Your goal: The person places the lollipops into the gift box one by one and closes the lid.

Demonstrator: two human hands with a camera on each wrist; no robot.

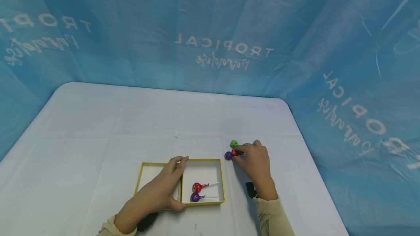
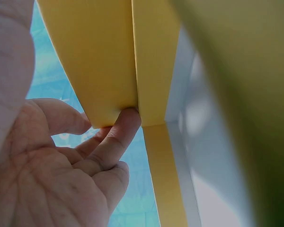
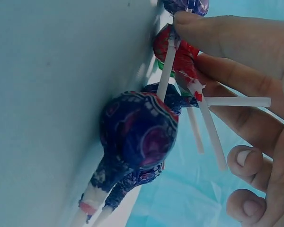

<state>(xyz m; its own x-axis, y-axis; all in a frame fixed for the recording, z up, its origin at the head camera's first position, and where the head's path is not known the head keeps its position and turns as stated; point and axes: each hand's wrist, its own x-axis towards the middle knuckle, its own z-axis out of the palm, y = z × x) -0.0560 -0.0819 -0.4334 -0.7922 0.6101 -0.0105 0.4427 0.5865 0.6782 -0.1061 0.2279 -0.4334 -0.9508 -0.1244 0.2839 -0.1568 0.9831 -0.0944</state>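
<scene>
My left hand (image 1: 160, 188) spans the seam where two yellow-edged box halves meet side by side, thumb at the near edge and fingers at the far edge. In the right half (image 1: 223, 183) lie a red lollipop (image 1: 197, 187) and a purple lollipop (image 1: 195, 197), sticks pointing right. The left half (image 1: 140, 174) is partly hidden by my hand. To the right of the box, my right hand (image 1: 257, 161) pinches another red lollipop (image 3: 187, 68) between thumb and index finger. Close around it are a green lollipop (image 1: 234, 143) and a purple lollipop (image 1: 228, 155).
Dark blue-purple lollipops (image 3: 139, 130) lie near my right hand in the right wrist view; in the head view the hand hides them. A white cloth (image 1: 131, 119) covers the table. Blue printed curtains (image 1: 147, 46) hang behind it and at both sides.
</scene>
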